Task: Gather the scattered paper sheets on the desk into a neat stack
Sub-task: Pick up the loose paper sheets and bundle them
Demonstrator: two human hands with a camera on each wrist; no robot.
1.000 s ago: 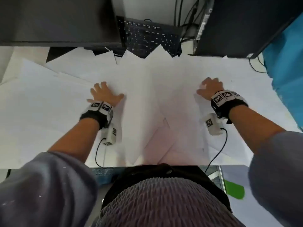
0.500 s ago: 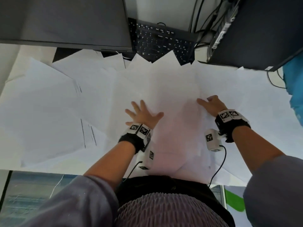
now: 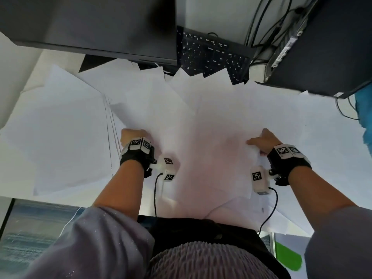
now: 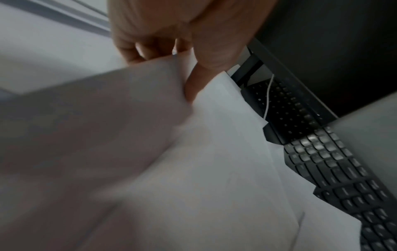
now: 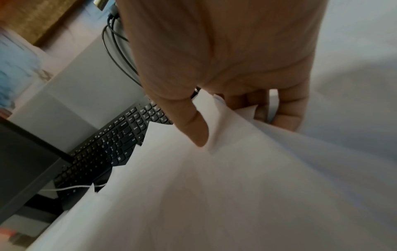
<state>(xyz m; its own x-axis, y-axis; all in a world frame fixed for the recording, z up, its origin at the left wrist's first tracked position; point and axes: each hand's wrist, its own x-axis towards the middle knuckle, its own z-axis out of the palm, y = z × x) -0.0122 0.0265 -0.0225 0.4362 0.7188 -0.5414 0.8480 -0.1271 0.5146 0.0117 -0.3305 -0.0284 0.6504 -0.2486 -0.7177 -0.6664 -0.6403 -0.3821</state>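
- The paper sheets point(image 3: 203, 141) are lying fanned and overlapping across the middle of the desk point(image 3: 30, 77), with a central bunch lifting between your hands.
- Your left hand point(image 3: 131, 135) is pinching the left edge of that bunch, thumb on top and fingers point(image 4: 137, 49) curled beneath.
- Your right hand point(image 3: 263, 140) is gripping the right edge, thumb pressing on top, fingers point(image 5: 287, 117) tucked under.
- More sheets are spreading out left and right, some overhanging the near edge.
- At the far side, sheet corners are overlapping the black keyboard point(image 3: 213, 55), with a monitor point(image 3: 90, 23) far left and a dark computer case point(image 3: 326, 47) far right.
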